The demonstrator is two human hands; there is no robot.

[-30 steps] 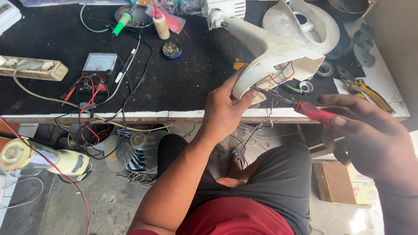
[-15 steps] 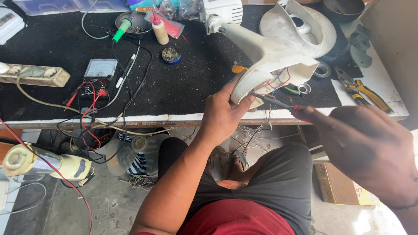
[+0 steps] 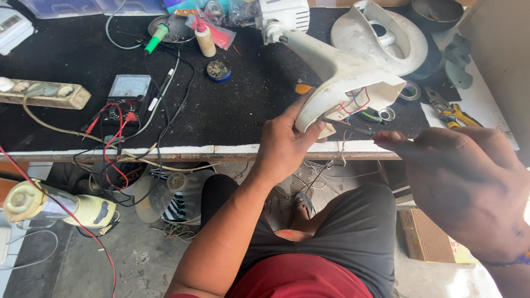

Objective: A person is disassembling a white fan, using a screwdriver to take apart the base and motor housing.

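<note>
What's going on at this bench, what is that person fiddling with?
A person sits at a cluttered workbench. The left hand grips the open end of a white fan housing, where coloured wires show. The right hand pokes a screwdriver into that opening. A multimeter lies nearby.

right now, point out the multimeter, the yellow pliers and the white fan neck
multimeter (image 3: 128,88), head view, on its dial face
yellow pliers (image 3: 454,112), head view, on the handles
white fan neck (image 3: 337,70), head view, on the curved shell

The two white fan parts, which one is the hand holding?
The left hand holds the hollow neck piece with wires inside; the round base lies untouched behind it.
</note>
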